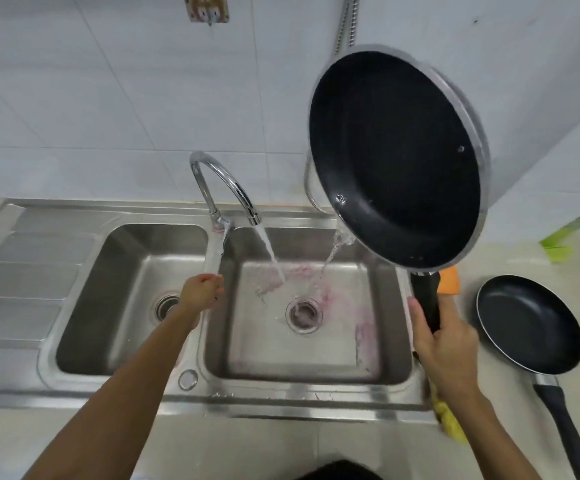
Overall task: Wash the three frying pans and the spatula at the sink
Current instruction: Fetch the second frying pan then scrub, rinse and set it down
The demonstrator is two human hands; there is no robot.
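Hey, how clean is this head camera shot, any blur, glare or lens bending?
Head view: the large frying pan in the right hand has a motion-smeared rim; the left hand on the faucet lever is slightly soft; the wide-angle lens bows the sink edges; the faucet glints; light is even.

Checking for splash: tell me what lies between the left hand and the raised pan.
In the head view, the tap spout and its stream, falling into the right basin, lie between the left hand on the tap lever and the raised pan.
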